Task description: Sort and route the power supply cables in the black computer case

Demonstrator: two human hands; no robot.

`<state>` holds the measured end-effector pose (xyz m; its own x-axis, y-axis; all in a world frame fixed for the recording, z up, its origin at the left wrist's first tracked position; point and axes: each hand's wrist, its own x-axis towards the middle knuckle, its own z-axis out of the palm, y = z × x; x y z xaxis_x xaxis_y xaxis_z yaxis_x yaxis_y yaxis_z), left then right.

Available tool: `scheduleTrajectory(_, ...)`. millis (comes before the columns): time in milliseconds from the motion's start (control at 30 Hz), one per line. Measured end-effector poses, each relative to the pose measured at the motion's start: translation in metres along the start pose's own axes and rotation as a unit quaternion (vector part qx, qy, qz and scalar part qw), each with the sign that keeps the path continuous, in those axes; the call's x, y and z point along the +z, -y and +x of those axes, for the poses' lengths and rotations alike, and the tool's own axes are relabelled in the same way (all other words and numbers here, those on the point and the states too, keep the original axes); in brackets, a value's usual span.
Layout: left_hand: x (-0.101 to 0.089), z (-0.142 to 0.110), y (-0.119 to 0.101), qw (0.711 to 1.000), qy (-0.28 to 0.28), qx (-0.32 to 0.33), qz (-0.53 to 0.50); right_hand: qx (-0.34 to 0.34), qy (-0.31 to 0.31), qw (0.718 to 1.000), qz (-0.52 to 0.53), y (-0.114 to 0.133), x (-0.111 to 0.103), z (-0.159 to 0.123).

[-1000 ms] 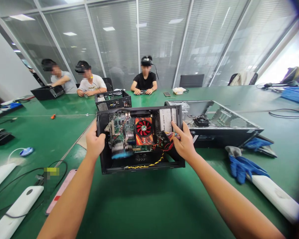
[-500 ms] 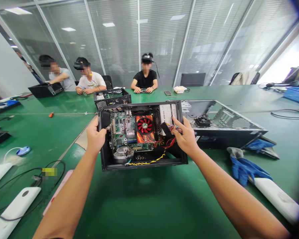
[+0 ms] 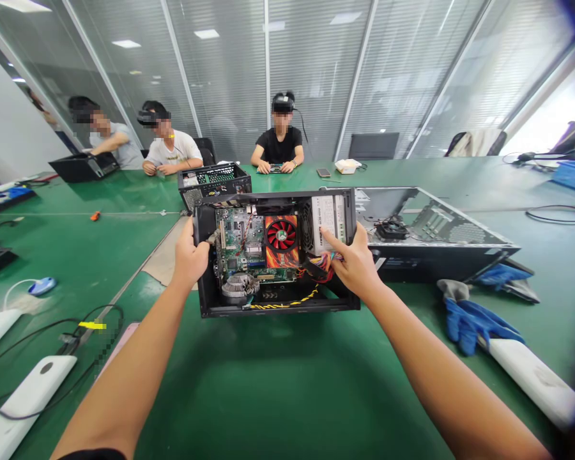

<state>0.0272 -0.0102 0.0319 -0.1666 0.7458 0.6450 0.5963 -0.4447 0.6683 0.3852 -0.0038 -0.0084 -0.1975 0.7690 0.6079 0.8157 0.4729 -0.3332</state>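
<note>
Open black PC case (image 3: 278, 310) is held up over the green table (image 3: 268, 383), tilted so its inside faces the wearer. Main change: the round finned CPU heatsink (image 3: 239, 286), a blur a sec ago, now shows sharp in the near L corner, below the mobo (image 3: 239, 236). Judging by that shift, it's loose in there, so case tilt matters while handling. GPU (image 3: 282, 237) w/ red fan sits mid-board, same spot as before; PSU (image 3: 329, 220) at the R end, coloured cables beneath it.

L hand (image 3: 190, 259) grasps the case's L end, thumb over the edge. R hand (image 3: 359, 262) grips the R end, index finger out over the PSU. Grip approx. unchanged. Can't be sure the underside is fully off the tabletop; it's hidden.

Around it: larger open case (image 3: 450, 259) w/ fan to the R, blue gloves (image 3: 479, 322) nearer, another black case (image 3: 215, 182) behind, co-worker (image 3: 278, 147) across.
</note>
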Motion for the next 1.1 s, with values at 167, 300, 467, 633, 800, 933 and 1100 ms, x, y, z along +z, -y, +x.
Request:
scheduleTrajectory(167, -0.002, -0.008, -0.003, 1.000, -0.011, 0.007, 0.015, 0.005, -0.004, 1.000, -0.020, 0.002, 0.000, -0.012)
scheduleTrajectory(300, -0.004, -0.011, 0.000, 0.999, -0.017, -0.005, 0.035, 0.019, -0.002, 0.999, -0.029, 0.007, -0.001, -0.019)
scheduleTrajectory(467, -0.010, -0.027, -0.001, 0.993, -0.066, 0.053, 0.080, 0.027, -0.014, 0.999, -0.031, 0.010, -0.001, -0.022)
scheduleTrajectory(633, 0.000, -0.058, -0.024, 0.962, 0.114, 0.172, 0.176, 0.033, -0.012, 0.999, -0.021, 0.010, 0.000, -0.024)
scheduleTrajectory(800, 0.027, -0.066, -0.029, 0.894, 0.348, 0.052, 0.276, 0.026, -0.018, 0.999, -0.014, 0.010, 0.000, -0.023)
scheduleTrajectory(933, 0.038, -0.064, -0.020, 0.841, 0.419, -0.040, 0.340, 0.023, -0.017, 0.999, -0.023, 0.010, 0.000, -0.022)
scheduleTrajectory(1100, 0.039, -0.063, -0.018, 0.826, 0.438, -0.075, 0.348, 0.022, -0.010, 0.998, -0.066, 0.009, 0.001, -0.021)
